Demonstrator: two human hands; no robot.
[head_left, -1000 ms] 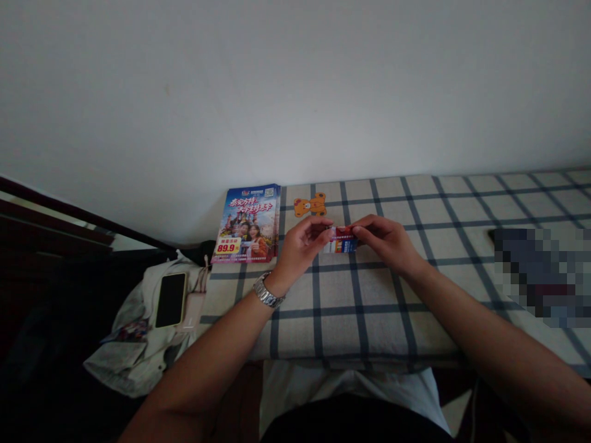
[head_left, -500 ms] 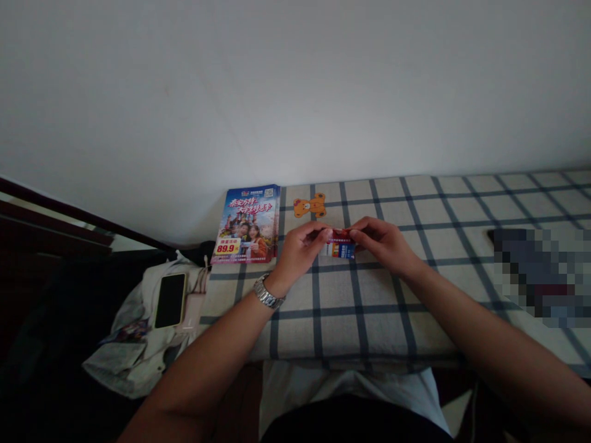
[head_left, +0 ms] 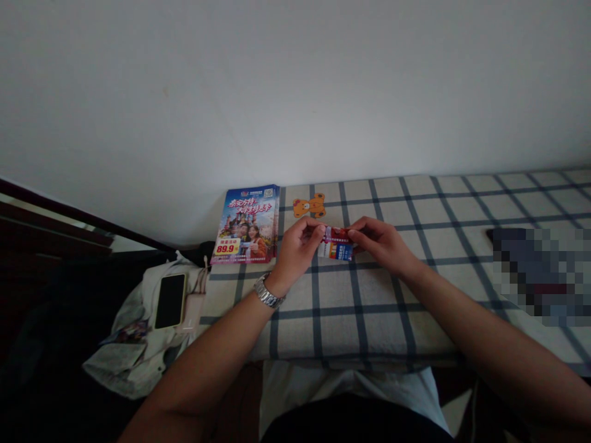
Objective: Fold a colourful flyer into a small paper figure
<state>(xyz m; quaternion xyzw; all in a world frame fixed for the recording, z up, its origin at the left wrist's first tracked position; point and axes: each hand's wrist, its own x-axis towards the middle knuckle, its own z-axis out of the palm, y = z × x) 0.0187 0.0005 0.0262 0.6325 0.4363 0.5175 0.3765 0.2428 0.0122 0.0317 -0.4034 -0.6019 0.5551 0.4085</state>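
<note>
Between my two hands is a small folded leaflet (head_left: pixel 337 251), printed red along its upper strip and white and blue below. My left hand (head_left: pixel 300 246), with a metal watch (head_left: pixel 269 291) on its wrist, pinches the leaflet's left end between thumb and fingers. At the other end, the thumb and fingers of my right hand (head_left: pixel 376 242) are closed on its right edge. Just beyond the hands, a brown bear-shaped cutout (head_left: pixel 309 205) lies on the checked cloth (head_left: pixel 295 332). To the left sits a stack of colourful leaflets (head_left: pixel 244 224), marked 89.9.
A phone (head_left: pixel 170 301) lies on pale fabric (head_left: pixel 122 363) at the lower left, beside a light pink object (head_left: pixel 191 312). Over on the right is a dark, partly pixelated item (head_left: pixel 512 252). A white wall (head_left: pixel 295 92) rises behind the cloth-covered surface.
The folded leaflet has shifted slightly left, and more of its red strip shows between my hands. My left fingertips have moved a little left, farther from the right ones.
</note>
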